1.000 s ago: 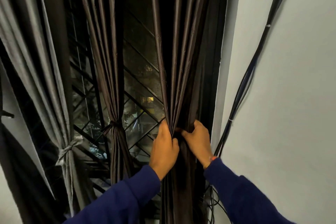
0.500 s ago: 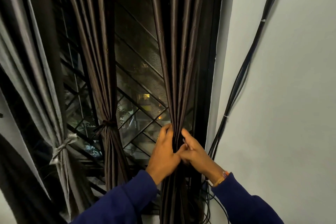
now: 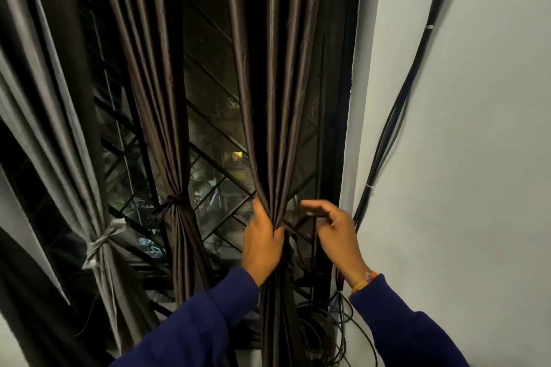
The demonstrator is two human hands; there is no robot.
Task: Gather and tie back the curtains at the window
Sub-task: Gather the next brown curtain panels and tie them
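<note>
My left hand clamps the gathered dark brown curtain at six o'clock of the window, fingers wrapped round the folds to keep the bundle tight for tying. My right hand, at three o'clock of that grip, hangs loosely curled, apparently pinching a thin dark tie strip; I cannot tell for certain. Both forearms rise steeply in blue sleeves. At nine o'clock, a brown curtain and a grey curtain hang already knotted. Black cables climb the wall at three o'clock.
</note>
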